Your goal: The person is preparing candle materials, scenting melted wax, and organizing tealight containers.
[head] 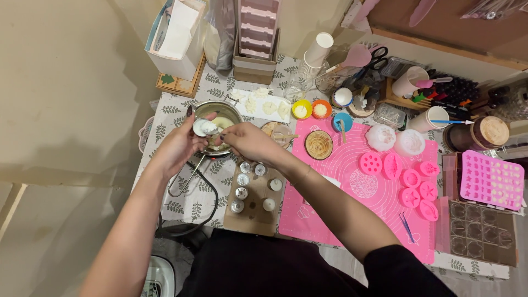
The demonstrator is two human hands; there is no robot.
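Left hand (179, 144) cups small white cup (204, 127) over pot (228, 110).

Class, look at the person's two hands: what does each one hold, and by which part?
The left hand cups a small white cup by its side, over the metal pot. The right hand pinches a thin utensil; where exactly cannot be told.

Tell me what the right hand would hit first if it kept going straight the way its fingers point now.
The right hand points leftward, toward the small white-filled cup held in the left hand above the metal pot. It would probably meet that cup first, then the left hand's fingers; depth is hard to judge from this overhead view.
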